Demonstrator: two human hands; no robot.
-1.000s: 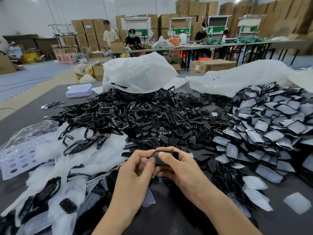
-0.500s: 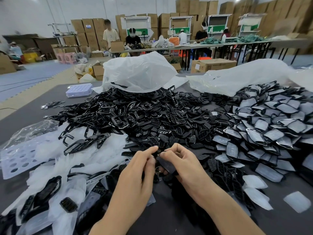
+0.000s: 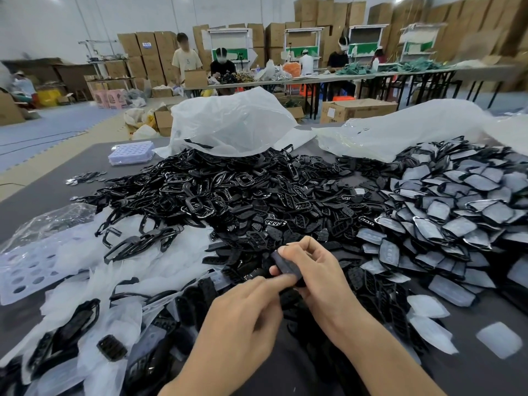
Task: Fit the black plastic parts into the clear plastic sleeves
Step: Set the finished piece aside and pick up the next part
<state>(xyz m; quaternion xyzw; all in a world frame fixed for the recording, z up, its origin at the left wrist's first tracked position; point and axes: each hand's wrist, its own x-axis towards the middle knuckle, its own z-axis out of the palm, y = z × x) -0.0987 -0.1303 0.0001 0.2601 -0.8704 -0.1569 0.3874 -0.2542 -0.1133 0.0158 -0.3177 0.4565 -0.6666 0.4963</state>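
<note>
A black part (image 3: 285, 265) is held tilted just above the tabletop (image 3: 43, 195), near its middle. The right hand (image 3: 320, 278) has its grip closed on the part, thumb and fingers pinching it. The left hand (image 3: 245, 312) touches the part's lower end with its fingertips (image 3: 281, 279); I cannot tell whether that grip pinches. Loose parts (image 3: 257, 201) are heaped beyond, sleeved ones (image 3: 457, 201) lie to the right, and clear sleeves (image 3: 85, 252) to the left.
</note>
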